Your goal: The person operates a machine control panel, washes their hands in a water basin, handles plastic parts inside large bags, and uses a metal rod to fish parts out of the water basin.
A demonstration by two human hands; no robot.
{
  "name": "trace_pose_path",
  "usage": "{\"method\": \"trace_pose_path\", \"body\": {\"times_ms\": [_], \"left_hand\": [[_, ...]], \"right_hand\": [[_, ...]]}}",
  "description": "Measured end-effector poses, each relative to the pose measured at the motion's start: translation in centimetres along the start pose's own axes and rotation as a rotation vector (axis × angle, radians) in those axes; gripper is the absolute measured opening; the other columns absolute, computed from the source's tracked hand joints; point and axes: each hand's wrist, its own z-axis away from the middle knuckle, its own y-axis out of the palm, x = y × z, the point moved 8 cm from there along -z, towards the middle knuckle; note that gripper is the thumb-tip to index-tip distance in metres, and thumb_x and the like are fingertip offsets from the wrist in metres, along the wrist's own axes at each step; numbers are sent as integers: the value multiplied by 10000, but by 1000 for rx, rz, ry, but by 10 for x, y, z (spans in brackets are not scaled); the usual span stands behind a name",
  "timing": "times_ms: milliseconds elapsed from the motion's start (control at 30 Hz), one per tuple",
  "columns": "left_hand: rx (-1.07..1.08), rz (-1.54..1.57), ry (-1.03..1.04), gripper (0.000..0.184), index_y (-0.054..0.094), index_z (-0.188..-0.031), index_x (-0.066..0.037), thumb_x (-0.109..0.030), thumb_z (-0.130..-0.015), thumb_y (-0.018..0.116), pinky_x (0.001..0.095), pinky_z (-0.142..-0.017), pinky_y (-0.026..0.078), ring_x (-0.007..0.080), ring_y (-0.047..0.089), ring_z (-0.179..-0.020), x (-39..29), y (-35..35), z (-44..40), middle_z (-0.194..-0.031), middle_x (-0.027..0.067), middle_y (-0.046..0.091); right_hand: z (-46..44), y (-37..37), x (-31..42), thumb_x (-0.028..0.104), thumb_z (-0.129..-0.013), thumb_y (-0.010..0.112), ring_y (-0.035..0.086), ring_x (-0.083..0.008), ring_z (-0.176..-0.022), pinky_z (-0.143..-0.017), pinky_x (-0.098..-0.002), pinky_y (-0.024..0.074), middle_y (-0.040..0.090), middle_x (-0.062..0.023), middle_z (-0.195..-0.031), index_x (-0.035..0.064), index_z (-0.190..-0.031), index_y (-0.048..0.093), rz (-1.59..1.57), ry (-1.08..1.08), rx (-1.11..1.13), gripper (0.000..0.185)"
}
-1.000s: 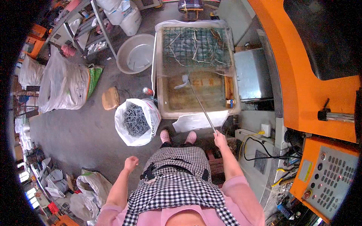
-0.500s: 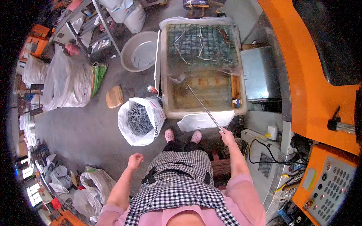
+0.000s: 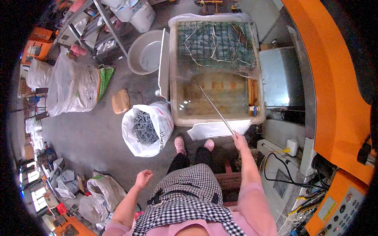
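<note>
My right hand [image 3: 240, 141] is closed around the near end of a long, thin metal rod [image 3: 217, 111]. The rod slants forward and left over the rim of a large tub [image 3: 214, 122], and its far end dips into murky brown water [image 3: 214, 92], where its tip is hidden. A green mesh [image 3: 214, 43] with pale sticks on it covers the far half of the tub. My left hand [image 3: 144, 179] hangs at my left side with curled fingers and nothing visible in it. Nearest to it is a white bag [image 3: 132, 145] full of small grey plastic pieces [image 3: 145, 128].
A round grey basin [image 3: 136, 59] stands left of the tub, with a brown package [image 3: 120, 101] on the floor nearby. A white board [image 3: 218, 129] lies along the tub's near side. Orange machinery [image 3: 334, 98] and black cables [image 3: 291, 179] take up my right.
The rod's far end has moved right and down into the water; its pale head showed at the surface before. My view has shifted slightly. The left hand stays at my side.
</note>
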Motion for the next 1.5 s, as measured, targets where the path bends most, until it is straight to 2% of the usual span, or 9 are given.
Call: {"method": "trace_pose_path", "body": {"times_ms": [67, 200, 367, 467, 567, 700, 867, 1167, 1500], "left_hand": [[33, 136, -89, 223, 566, -869, -9, -162, -710, 593, 260, -547, 450, 133, 563, -617, 4, 9, -4, -706, 85, 601], [78, 24, -181, 243, 560, -885, -9, -169, -708, 602, 263, -548, 451, 132, 562, -618, -21, 15, -8, -703, 86, 599], [36, -23, 58, 243, 555, -903, -15, -167, -717, 593, 265, -616, 458, 151, 570, -651, -57, 21, -27, -744, 91, 600], [63, -27, 43, 247, 558, -906, -20, -178, -719, 592, 271, -645, 458, 160, 576, -676, -69, 25, -29, -771, 97, 601], [65, 1, 26, 246, 558, -910, -20, -174, -720, 590, 270, -635, 458, 156, 575, -671, -59, 24, -28, -769, 95, 602], [76, -29, -39, 238, 558, -908, -18, -163, -722, 583, 267, -618, 456, 155, 571, -656, -45, 17, -20, -768, 91, 603], [108, -46, -194, 240, 556, -904, -11, -156, -714, 585, 277, -598, 451, 162, 567, -639, -32, 11, -14, -758, 94, 603], [36, -88, 41, 233, 560, -886, -15, -172, -716, 587, 276, -632, 457, 179, 585, -681, -56, 11, -36, -754, 114, 601], [66, -100, -89, 249, 553, -906, -7, -173, -723, 583, 273, -639, 459, 173, 586, -687, -41, 7, -33, -759, 102, 605]], "right_hand": [[0, -12, -1, 274, -792, 486, 494, -360, -902, -767, -382, 406, 526, -223, -950, 136, -1124, 469, 7, -25, 3, 361], [-21, -16, 1, 273, -793, 485, 500, -355, -889, -756, -395, 406, 530, -203, -957, 140, -1120, 475, 117, -38, -7, 353], [-64, -2, 12, 298, -796, 467, 504, -352, -886, -749, -402, 404, 534, -202, -954, 135, -1119, 474, 12, -120, -64, 361], [-84, 16, 20, 279, -804, 450, 499, -368, -877, -731, -410, 407, 538, -222, -914, 120, -1107, 474, 32, -46, -20, 343], [-77, 22, 21, 302, -808, 448, 524, -358, -824, -717, -425, 415, 555, -198, -882, 199, -1145, 444, 3, -58, -92, 352], [-25, 10, 19, 298, -820, 429, 510, -381, -816, -704, -418, 411, 548, -220, -858, 157, -1152, 431, 82, -42, -77, 360], [-14, 17, 3, 312, -826, 415, 511, -381, -802, -693, -439, 407, 549, -221, -836, 202, -1162, 421, 129, -24, -13, 354], [-76, 58, 49, 335, -817, 414, 518, -384, -812, -712, -444, 415, 556, -212, -854, 187, -1156, 427, 70, -34, -39, 370], [-98, 46, 38, 283, -818, 421, 511, -395, -808, -706, -451, 404, 538, -249, -849, 135, -1118, 470, -23, 65, -158, 338]]}}
